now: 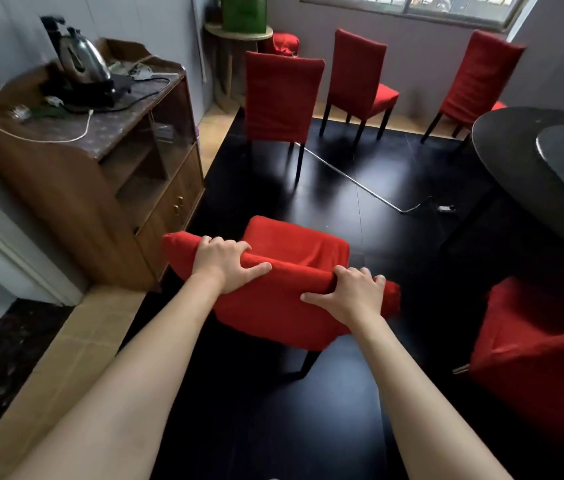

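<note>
Both hands clamp the top rail of a red-covered dining chair (pixel 273 306). The left hand (pixel 223 263) sits near the rail's left end and the right hand (pixel 349 297) near its right end. The fingers curl over the far side and the thumbs press the near face of the backrest. This wide, two-handed hold probably serves to lift or steer the chair without letting it twist.

The chair stands on the black floor (pixel 273 427) near its left edge, where the tan tile strip (pixel 76 341) begins, with its seat pointing away from the person. Its left corner is close to the wooden cabinet (pixel 100 174), which carries an electric kettle (pixel 81 60); whether they touch cannot be told.

To the right, the round dark table (pixel 515 161) is well apart, and another red chair (pixel 543 341) stands near the person's right arm.

Ahead, open floor runs toward three more red chairs (pixel 282 95) along the far edge. A pale cable (pixel 353 178) crosses that stretch and could catch a leg. The clearest room for moving looks to be forward and slightly right, away from the cabinet.
</note>
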`<state>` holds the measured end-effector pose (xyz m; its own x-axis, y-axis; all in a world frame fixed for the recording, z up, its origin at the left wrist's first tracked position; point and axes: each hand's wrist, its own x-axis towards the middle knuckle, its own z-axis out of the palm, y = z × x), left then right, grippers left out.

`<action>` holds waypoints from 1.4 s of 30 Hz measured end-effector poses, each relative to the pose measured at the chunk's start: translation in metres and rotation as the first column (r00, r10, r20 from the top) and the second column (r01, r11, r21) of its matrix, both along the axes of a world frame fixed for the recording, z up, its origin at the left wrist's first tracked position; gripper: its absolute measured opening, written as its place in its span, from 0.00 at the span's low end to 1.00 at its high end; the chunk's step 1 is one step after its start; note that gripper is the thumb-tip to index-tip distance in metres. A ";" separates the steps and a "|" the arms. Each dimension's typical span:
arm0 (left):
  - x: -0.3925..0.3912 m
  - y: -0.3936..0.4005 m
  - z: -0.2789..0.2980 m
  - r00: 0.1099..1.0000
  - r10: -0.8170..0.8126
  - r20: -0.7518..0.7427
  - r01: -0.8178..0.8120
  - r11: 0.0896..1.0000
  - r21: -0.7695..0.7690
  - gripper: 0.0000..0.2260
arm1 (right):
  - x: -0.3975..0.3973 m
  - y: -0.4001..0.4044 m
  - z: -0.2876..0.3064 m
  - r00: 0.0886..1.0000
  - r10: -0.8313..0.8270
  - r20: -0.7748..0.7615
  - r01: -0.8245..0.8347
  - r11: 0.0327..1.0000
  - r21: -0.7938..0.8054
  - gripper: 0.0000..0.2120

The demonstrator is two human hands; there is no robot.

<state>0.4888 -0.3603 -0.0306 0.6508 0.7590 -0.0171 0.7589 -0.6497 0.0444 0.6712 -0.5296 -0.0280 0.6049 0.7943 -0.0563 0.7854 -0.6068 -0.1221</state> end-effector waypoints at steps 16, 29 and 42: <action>-0.071 -0.003 -0.010 0.976 -0.218 0.021 0.218 0.976 0.011 0.35 | -0.113 -0.038 -0.007 0.969 -0.243 0.052 0.242 0.970 0.023 0.37; -0.106 0.023 -0.008 0.933 -0.359 0.006 0.359 0.933 -0.005 0.34 | -0.193 -0.032 -0.015 0.905 -0.416 0.086 0.415 0.909 0.028 0.39; -0.117 0.048 -0.015 0.872 -0.489 0.035 0.488 0.872 0.033 0.35 | -0.233 -0.018 -0.011 0.840 -0.537 0.081 0.541 0.839 -0.049 0.41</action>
<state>0.3714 -0.3119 -0.0451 0.9385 0.3439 0.0307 0.3422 -0.9383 0.0492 0.4377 -0.5476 -0.0387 0.9403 0.3371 -0.0466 0.3361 -0.9414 -0.0282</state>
